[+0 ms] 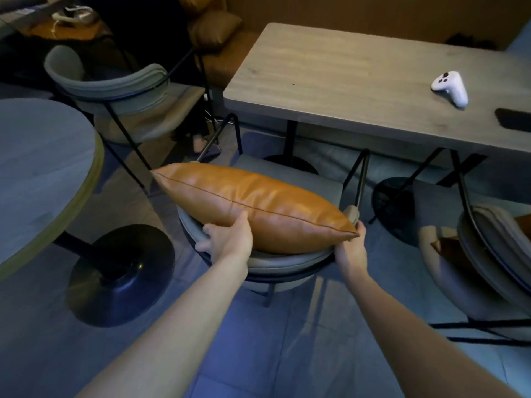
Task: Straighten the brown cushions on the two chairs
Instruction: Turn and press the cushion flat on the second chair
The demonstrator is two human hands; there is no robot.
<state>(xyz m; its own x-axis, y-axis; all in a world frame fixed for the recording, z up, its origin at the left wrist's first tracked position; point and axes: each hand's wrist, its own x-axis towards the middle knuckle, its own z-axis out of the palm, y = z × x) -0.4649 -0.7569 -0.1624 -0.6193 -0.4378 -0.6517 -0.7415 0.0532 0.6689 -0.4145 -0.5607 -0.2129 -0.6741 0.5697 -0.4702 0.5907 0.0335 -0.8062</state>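
A brown leather cushion (253, 205) stands on its long edge across the curved backrest of the grey chair (287, 262) in front of me. My left hand (230, 237) grips its near edge around the middle, thumb on the seam. My right hand (350, 248) pinches its right corner. A second grey chair (488, 254) at the right edge holds another brown cushion (451, 248), mostly hidden behind its backrest.
A rectangular wooden table (344, 81) stands beyond the chair, with a white game controller (451, 87) and a dark object on it. A round table (43, 173) on a black base is at the left. A third grey chair (123, 93) and a brown sofa with cushions (212, 30) stand farther back.
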